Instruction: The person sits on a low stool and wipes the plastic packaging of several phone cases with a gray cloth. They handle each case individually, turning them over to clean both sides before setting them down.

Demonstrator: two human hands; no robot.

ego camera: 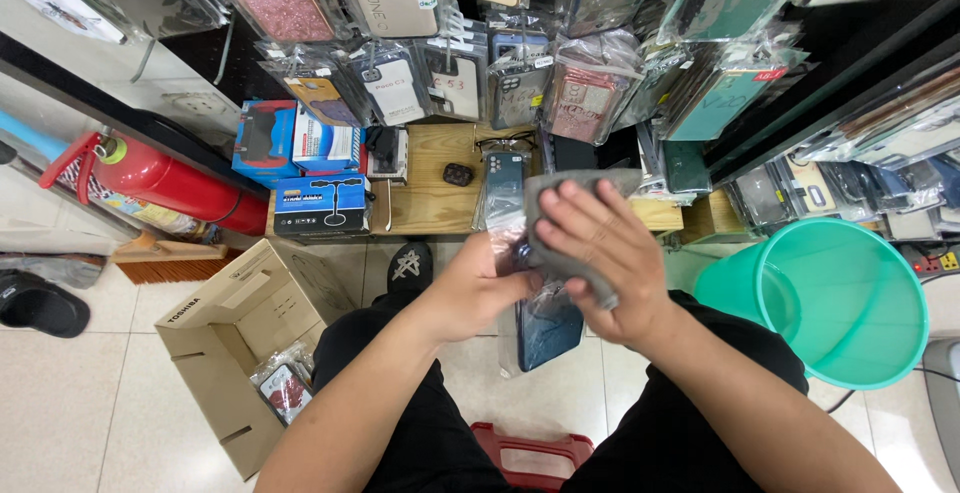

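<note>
Small shop corner, seen from above. We sit on a red stool (533,453) over a pale tiled floor (60,403). A low wooden shelf (430,193) runs across the upper middle of the frame, carrying blue boxes (320,203) at its left end. Above it, the whole top of the frame is filled with hanging phone cases in clear bags (450,73). A red fire extinguisher (165,183) lies at the upper left. An open cardboard box (235,343) sits at the lower left, with bagged cases inside. A green plastic bucket (840,298) stands at the right edge.

Our left hand (470,293), centre frame, is clamped around the side of a dark blue phone case in a clear bag (548,328). The case stands roughly upright, and its lower half shows below both hands. Our right hand (600,253) is just right of the left one. Its fingers are spread and pressed flat onto a grey cloth (560,253). The cloth sits against the upper part of the case, between the palm and the bag. Both hands touch the case and nearly meet over it, above our knees in black trousers (690,423).
</note>
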